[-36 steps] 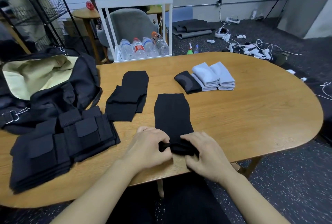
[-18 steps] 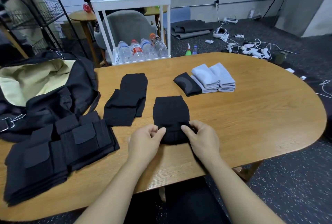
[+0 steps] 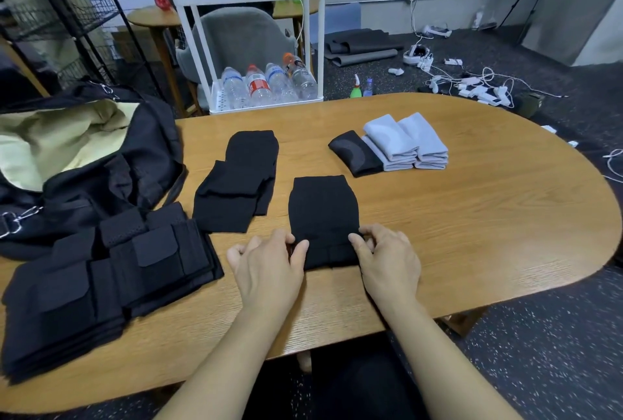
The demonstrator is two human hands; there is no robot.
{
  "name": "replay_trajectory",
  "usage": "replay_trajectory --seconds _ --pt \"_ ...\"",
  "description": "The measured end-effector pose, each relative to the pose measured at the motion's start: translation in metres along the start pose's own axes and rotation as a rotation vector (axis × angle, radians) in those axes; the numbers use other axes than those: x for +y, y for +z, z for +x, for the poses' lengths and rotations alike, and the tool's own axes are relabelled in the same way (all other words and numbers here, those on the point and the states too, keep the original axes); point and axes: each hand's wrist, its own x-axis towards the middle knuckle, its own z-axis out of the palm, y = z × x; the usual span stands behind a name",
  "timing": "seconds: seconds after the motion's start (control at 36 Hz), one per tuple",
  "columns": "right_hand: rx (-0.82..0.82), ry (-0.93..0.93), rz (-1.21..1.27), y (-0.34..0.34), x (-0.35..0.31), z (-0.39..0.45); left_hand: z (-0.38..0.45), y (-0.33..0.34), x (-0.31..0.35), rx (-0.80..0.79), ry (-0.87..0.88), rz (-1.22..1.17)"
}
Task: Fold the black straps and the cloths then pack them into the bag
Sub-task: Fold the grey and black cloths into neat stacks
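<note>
While it lies flat on the wooden table (image 3: 472, 217), the black cloth (image 3: 322, 214) is doubled over at its near edge, matte and wrinkle-free. The left hand (image 3: 266, 268) and right hand (image 3: 387, 259) pinch that fold's two ends between their fingers. The open black bag (image 3: 101, 167) sits far left.

bag (image 3: 101, 163): left side cut off by frame edge | black straps (image 3: 101, 285): lower-left corner runs out of frame | black cloth (image 3: 322, 217): near corners covered by both hands' fingertips | tabletop (image 3: 472, 217): near-left edge cropped | bottle labels: too small to read
</note>
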Motion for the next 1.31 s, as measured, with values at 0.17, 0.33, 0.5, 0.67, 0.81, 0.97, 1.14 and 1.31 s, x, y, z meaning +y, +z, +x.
replay_trajectory --seconds 0.17,0.33,0.5,0.67,0.81,0.97,1.14,1.31 --pt "0.026 -0.004 0.089 -0.005 0.005 -0.001 -0.004 -0.011 -0.004 -0.011 -0.022 -0.021" --pt "0.082 -0.346 -0.002 -0.012 0.002 -0.008 -0.024 -0.013 0.009 0.047 0.225 -0.179" --pt "-0.175 -0.625 -0.251 -0.003 0.001 -0.013 -0.017 -0.013 0.025 -0.298 0.369 -0.026" --pt "-0.297 -0.676 -0.375 -0.007 0.008 -0.014 -0.021 -0.010 0.013 -0.338 0.451 0.110" --pt "-0.308 -0.632 -0.452 -0.003 0.020 -0.021 -0.032 -0.006 0.005 -0.363 0.491 0.224" --pt "-0.360 -0.588 -0.399 -0.008 0.028 -0.024 -0.034 -0.011 0.002 -0.417 0.456 0.294" --pt "-0.368 -0.528 -0.393 -0.013 0.031 -0.025 -0.033 -0.010 -0.001 -0.411 0.431 0.317" --pt "-0.346 -0.526 -0.404 -0.016 0.028 -0.028 -0.023 -0.011 0.003 -0.441 0.301 0.303"
